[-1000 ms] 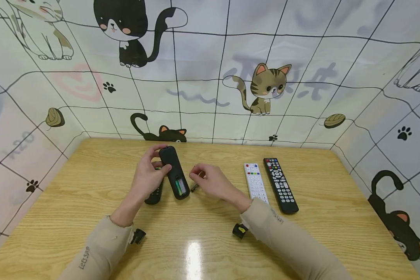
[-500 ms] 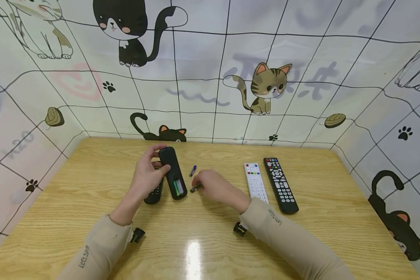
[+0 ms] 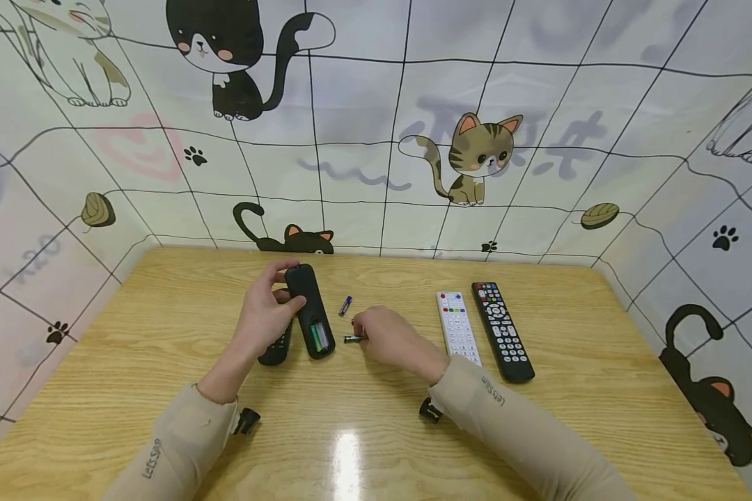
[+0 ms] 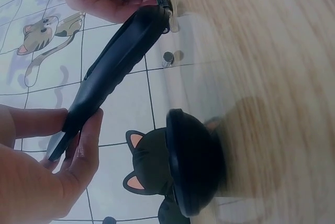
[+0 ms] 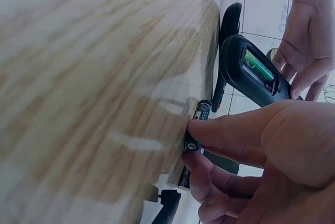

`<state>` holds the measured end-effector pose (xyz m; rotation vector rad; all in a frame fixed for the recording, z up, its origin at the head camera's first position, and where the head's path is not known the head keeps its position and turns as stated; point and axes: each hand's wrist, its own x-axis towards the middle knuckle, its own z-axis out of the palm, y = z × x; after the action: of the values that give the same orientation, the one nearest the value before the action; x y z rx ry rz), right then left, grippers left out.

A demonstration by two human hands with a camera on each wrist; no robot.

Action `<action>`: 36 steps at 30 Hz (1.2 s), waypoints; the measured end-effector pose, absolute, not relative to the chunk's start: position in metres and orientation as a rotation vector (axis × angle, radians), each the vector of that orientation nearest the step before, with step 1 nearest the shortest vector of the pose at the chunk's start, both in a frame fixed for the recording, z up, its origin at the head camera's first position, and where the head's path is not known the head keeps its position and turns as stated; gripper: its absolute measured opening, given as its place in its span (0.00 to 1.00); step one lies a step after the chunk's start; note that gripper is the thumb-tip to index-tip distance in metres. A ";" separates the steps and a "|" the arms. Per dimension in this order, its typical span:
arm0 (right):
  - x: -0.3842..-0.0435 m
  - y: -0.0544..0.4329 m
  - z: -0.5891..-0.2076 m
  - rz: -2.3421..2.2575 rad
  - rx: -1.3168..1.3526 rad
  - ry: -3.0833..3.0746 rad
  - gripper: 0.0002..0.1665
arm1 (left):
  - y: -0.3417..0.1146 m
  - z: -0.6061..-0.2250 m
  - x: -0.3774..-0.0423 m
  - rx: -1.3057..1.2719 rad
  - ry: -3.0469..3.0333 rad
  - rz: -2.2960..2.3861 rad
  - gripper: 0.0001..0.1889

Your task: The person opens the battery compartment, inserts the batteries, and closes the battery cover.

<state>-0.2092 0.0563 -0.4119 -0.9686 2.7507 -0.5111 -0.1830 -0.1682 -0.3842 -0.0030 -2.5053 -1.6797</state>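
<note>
My left hand (image 3: 268, 306) grips a black remote control (image 3: 310, 299) by its upper end, its back facing up and tilted off the table. At the lower end its battery compartment is uncovered, with a green battery (image 5: 257, 66) inside. My right hand (image 3: 391, 339) pinches a dark battery (image 5: 203, 110) between thumb and fingers, close over the table and just right of the remote's lower end. Below those fingers part of another dark battery (image 5: 184, 178) shows. A blue battery (image 3: 345, 306) lies on the table beyond the right hand.
A second black remote (image 3: 277, 348) lies partly hidden under the left hand. To the right, a white remote (image 3: 456, 323) and a long black remote (image 3: 503, 330) lie side by side, the right sleeve covering the white one's lower end. A cat-print wall sheet (image 3: 363, 167) borders the wooden table (image 3: 288, 445).
My right hand has moved down and slightly right, uncovering the blue battery. The battery at its fingertips has turned from slanted to nearly level. The left hand still holds the remote, its lower end shifted slightly left.
</note>
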 end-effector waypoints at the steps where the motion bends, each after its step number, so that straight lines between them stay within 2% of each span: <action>1: -0.209 0.057 -0.412 -0.504 -0.969 2.755 0.05 | -0.168 -0.384 -0.183 -0.001 -2.505 -1.682 0.33; 18: -0.195 0.061 -0.393 -0.621 -0.988 2.800 0.04 | -0.168 -0.385 -0.186 0.033 -2.509 -1.686 0.34; 36: -0.185 0.057 -0.393 -0.730 -1.022 2.810 0.06 | -0.164 -0.386 -0.187 0.032 -2.428 -1.816 0.34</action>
<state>-0.1853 0.0574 -0.3933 -1.0221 2.8104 -0.7305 -0.1873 -0.1637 -0.3857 0.0319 -2.4278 -1.8158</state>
